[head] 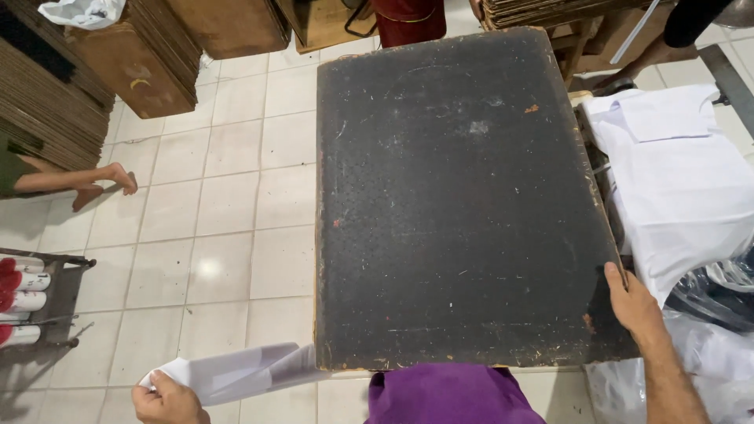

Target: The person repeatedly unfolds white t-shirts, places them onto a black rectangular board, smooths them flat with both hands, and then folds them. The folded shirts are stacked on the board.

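The biggest thing in view is a dark, worn board (459, 196) that works as a table top. Its surface is black with many small scratches and pale marks, and its edges show bare wood. It stands on a floor of pale square tiles (228, 220).

To the right of the board, just beside its edge, lies a pile of white folded garments (675, 188). Below this pile there is clear plastic wrapping (722, 298), partly over something dark.

At the upper left stand tall stacks of flat brown cardboard (47, 86), with a white plastic bag (82, 12) on top. Near them, at the left edge, the bare feet of another person (106, 184) rest on the tiles. Lower on the left there is a small metal rack with red and white tubes (23, 302).

At the bottom centre a piece of purple clothing (452, 396) of the person shows, touching the near edge of the board.

The left hand (165, 400) is at the bottom left, over the tiles. Its fingers are closed on a white folded sheet (236, 373), which reaches to the near left corner of the board.

The right hand (632, 302) lies on the near right corner of the board. Its fingers are flat and loose there, and they grip nothing.
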